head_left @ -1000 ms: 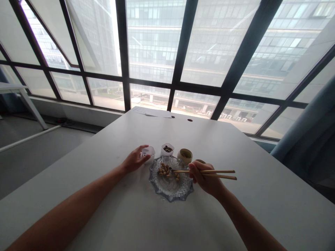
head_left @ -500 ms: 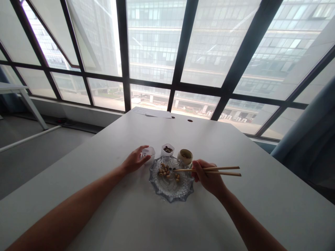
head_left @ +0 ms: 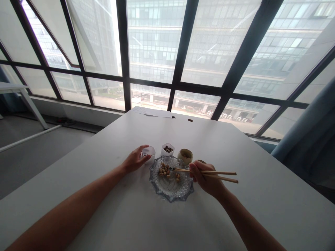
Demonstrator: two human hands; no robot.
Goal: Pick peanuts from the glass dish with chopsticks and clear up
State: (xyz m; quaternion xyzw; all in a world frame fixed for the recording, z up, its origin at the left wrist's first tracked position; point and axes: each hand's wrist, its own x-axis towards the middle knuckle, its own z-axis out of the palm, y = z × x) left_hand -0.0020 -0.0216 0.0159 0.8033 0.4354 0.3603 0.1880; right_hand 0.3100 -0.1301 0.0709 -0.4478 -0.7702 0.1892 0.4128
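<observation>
A clear cut-glass plate (head_left: 171,193) sits on the white table (head_left: 162,223) with a small heap of nuts (head_left: 164,170) on its far left part. My right hand (head_left: 205,179) is closed on a pair of wooden chopsticks (head_left: 209,174); their tips reach over the plate beside the nuts. My left hand (head_left: 134,160) rests on the table and holds a small white cup (head_left: 149,152) between thumb and fingers. Behind the plate stand a white square cup (head_left: 167,149) with dark seeds and a tan round bowl (head_left: 185,156).
A brown item (head_left: 201,161) peeks out behind my right hand. Papers (head_left: 154,112) lie at the table's far edge, near two round holes (head_left: 190,120). Large windows with dark frames rise beyond. A blue curtain (head_left: 309,139) hangs at the right.
My right hand has come back toward me and down a little, and the chopstick tips dropped closer to the nuts. The left hand stays on the small white cup.
</observation>
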